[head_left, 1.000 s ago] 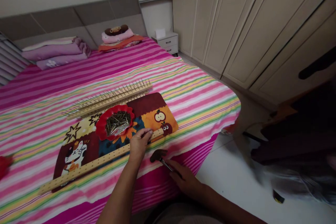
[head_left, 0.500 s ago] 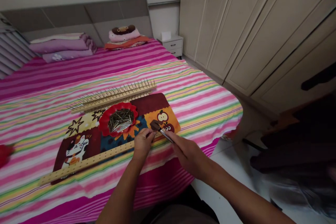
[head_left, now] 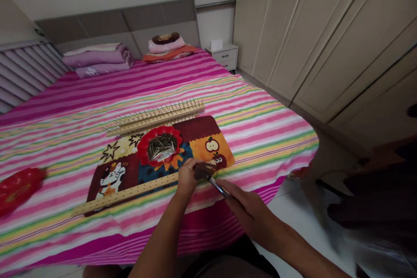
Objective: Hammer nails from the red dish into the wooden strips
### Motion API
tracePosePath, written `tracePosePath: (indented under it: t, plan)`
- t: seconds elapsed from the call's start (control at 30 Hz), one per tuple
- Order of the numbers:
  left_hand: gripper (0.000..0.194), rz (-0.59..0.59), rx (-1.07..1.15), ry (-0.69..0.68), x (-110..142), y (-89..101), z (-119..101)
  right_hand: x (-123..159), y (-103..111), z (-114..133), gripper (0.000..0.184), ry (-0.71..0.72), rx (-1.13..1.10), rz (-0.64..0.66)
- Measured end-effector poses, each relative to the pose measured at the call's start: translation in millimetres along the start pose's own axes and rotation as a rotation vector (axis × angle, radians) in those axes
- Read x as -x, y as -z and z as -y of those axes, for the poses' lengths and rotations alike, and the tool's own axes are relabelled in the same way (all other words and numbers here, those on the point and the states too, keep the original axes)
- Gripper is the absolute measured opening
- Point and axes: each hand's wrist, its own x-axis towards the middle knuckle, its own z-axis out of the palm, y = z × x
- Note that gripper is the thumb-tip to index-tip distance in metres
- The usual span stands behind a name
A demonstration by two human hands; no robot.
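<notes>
My right hand [head_left: 249, 208] is closed round the shiny handle of a hammer [head_left: 217, 186], whose dark head is beside my left fingertips. My left hand [head_left: 189, 176] is pinched closed at the right end of a wooden strip [head_left: 130, 191] with rows of small holes. What its fingers hold is too small to make out. Just beyond, a red scalloped bowl [head_left: 141, 150] full of loose nails [head_left: 162, 146] stands on a patterned mat [head_left: 198, 128]. Behind it lie wooden strips [head_left: 156, 116] with many nails sticking upright.
Everything lies on a bed with a striped sheet [head_left: 260, 139]. Another red dish [head_left: 21, 186] is at the left. Folded bedding [head_left: 100, 58] sits by the headboard [head_left: 114, 21]. A wardrobe [head_left: 312, 39] and a small nightstand [head_left: 224, 55] stand beyond the bed's right side.
The view has turned left, so more of the red dish shows. The hammer head has come closer to my left fingertips. Both hands keep their grip.
</notes>
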Motion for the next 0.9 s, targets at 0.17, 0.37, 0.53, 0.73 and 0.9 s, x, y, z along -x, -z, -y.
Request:
tracePosePath:
  t: [0.17, 0.37, 0.53, 0.73, 0.9]
  plan:
    - [0.022, 0.017, 0.176, 0.128, -1, 19.7, 6, 30, -29, -40, 0.042, -0.133, -0.137, 0.13]
    - [0.024, -0.322, -0.438, 0.055, -22, 89.0, 5, 41, -73, -90, 0.041, -0.198, -0.162, 0.19]
    - [0.029, -0.182, -0.959, 0.225, -42, 115.9, 11, 36, -83, -100, 0.04, -0.209, -0.166, 0.202]
    - [0.03, -0.056, -1.103, 0.303, -56, 110.6, 12, 33, -85, -104, 0.041, -0.211, -0.132, 0.185]
    - [0.026, 0.012, -1.085, 0.283, -63, 114.5, 15, 28, -83, -100, 0.042, -0.176, -0.208, 0.215]
